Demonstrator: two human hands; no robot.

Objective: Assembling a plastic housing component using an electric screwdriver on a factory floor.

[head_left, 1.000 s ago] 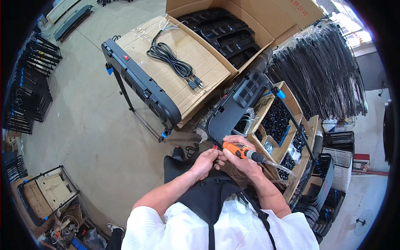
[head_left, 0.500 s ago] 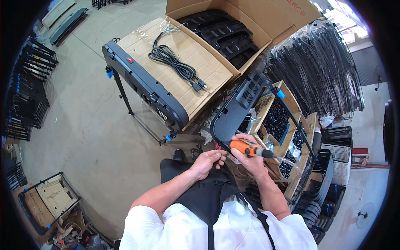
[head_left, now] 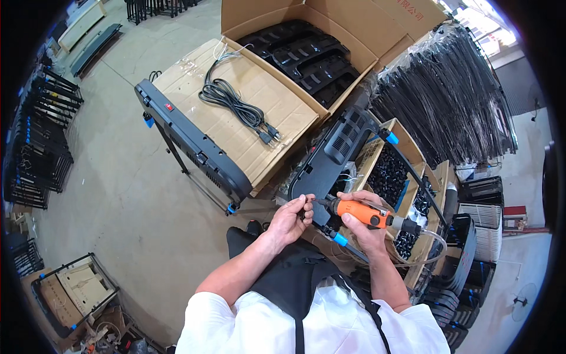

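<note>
My right hand point(head_left: 367, 229) is wrapped round an orange air screwdriver point(head_left: 361, 212), its dark tip pointing left and a clear hose trailing from its back end. Fingers of my left hand point(head_left: 288, 220) are pinched together right by the tip. Whatever small piece they hold is too tiny to make out. Just beyond both hands is a black plastic panel point(head_left: 321, 177) with a vented housing and blue-capped dark tubes. My hands cover part of its near end.
Coiled black power cords point(head_left: 233, 103) lie on a cardboard box point(head_left: 289, 109). A black bar-shaped housing point(head_left: 194, 135) with a red switch stands along its left side. To the right are wooden bins point(head_left: 407, 159) of small black parts and bundled black tubes point(head_left: 442, 94).
The screwdriver has swung round so more of its body shows and its tip meets my left fingertips. My left hand has risen slightly. The whole view has shifted a little.
</note>
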